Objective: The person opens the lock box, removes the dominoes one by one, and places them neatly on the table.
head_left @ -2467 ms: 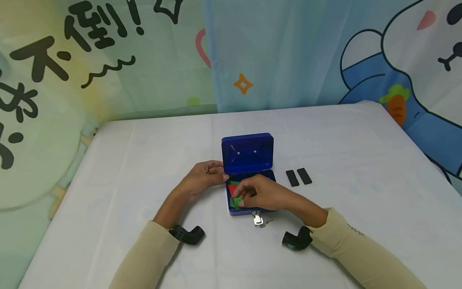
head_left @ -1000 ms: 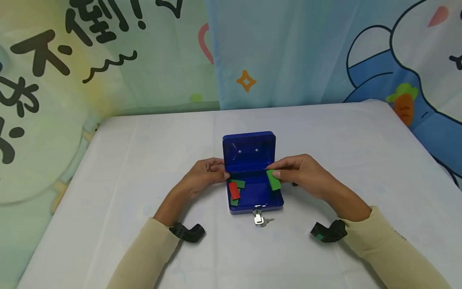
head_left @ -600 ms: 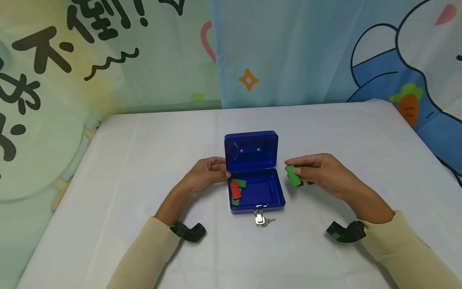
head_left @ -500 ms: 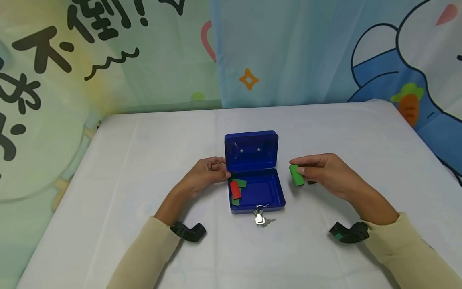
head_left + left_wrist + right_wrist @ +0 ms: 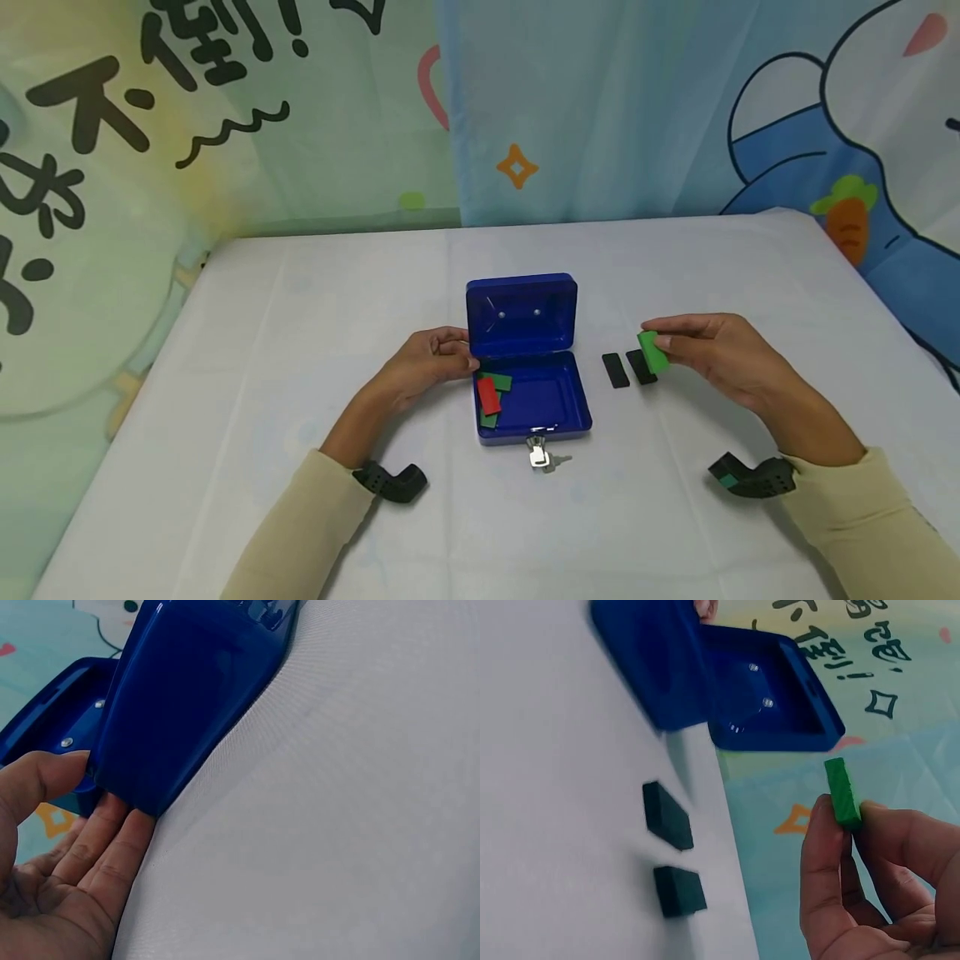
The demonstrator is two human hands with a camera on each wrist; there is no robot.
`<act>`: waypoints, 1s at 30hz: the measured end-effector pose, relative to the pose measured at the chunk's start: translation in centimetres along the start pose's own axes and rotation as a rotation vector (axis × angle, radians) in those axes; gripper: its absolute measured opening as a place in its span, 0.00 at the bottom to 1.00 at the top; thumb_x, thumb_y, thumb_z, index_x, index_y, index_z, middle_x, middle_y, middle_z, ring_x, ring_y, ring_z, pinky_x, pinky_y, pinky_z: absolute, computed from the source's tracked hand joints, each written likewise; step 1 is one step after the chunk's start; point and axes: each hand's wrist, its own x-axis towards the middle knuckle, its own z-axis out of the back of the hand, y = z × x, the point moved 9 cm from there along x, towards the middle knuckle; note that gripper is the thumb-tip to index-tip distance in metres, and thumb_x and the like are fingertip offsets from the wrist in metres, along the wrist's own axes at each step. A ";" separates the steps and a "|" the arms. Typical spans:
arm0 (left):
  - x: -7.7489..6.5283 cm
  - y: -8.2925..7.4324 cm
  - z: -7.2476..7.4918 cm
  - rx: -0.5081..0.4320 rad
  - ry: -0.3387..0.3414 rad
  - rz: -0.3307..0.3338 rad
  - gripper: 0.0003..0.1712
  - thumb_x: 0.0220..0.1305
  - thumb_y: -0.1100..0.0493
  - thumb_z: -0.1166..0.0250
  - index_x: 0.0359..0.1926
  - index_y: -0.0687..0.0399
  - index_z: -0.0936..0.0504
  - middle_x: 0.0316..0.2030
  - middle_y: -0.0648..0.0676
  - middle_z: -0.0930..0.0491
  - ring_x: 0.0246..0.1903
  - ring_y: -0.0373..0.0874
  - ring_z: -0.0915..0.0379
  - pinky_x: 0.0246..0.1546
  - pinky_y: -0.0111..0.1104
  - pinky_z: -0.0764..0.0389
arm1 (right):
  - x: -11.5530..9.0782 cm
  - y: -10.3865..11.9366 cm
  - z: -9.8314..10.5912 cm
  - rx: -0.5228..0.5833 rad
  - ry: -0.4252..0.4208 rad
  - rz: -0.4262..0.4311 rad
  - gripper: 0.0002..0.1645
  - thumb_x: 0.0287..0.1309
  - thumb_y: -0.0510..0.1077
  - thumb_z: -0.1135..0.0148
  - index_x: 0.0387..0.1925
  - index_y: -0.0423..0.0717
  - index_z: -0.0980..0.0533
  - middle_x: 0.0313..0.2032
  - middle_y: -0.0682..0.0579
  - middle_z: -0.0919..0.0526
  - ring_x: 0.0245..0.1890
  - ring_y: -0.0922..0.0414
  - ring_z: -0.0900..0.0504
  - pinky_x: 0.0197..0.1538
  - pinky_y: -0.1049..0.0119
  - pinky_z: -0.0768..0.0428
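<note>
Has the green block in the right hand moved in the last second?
Yes, in the head view the green block moved right, away from the blue box, partly hiding one black block.

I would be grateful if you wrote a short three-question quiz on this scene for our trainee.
1. Multiple choice: what colour is the block pinched by the right hand? A) red B) green C) black
2. True or false: the lid of the blue box is closed.
3. Count: how many black blocks lie on the white cloth?

Key: 1: B, green. 2: False, the lid stands open. 3: Two.
</note>
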 end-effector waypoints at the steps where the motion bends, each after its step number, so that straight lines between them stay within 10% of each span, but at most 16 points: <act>1: 0.0 0.0 0.0 0.005 0.001 -0.001 0.29 0.57 0.65 0.30 0.60 0.62 0.28 0.46 0.57 0.18 0.48 0.48 0.25 0.52 0.35 0.23 | 0.0 -0.1 0.1 0.004 0.002 -0.001 0.14 0.64 0.37 0.39 0.50 0.42 0.18 0.48 0.58 0.18 0.48 0.63 0.22 0.48 0.72 0.22; 21: -0.1 -0.4 0.0 0.017 0.012 -0.014 0.28 0.58 0.66 0.31 0.60 0.63 0.28 0.42 0.56 0.19 0.46 0.48 0.25 0.52 0.35 0.23 | 0.4 -3.3 4.9 -0.185 -0.016 -0.076 0.18 0.64 0.36 0.39 0.54 0.33 0.22 0.46 0.62 0.17 0.45 0.66 0.20 0.47 0.72 0.21; 30: 0.1 -0.2 0.0 0.048 0.006 -0.020 0.27 0.58 0.63 0.31 0.58 0.62 0.27 0.42 0.56 0.18 0.47 0.48 0.25 0.52 0.35 0.23 | 1.0 -3.5 5.1 -0.623 -0.052 -0.151 0.24 0.64 0.48 0.37 0.55 0.36 0.22 0.54 0.40 0.22 0.47 0.60 0.25 0.43 0.69 0.22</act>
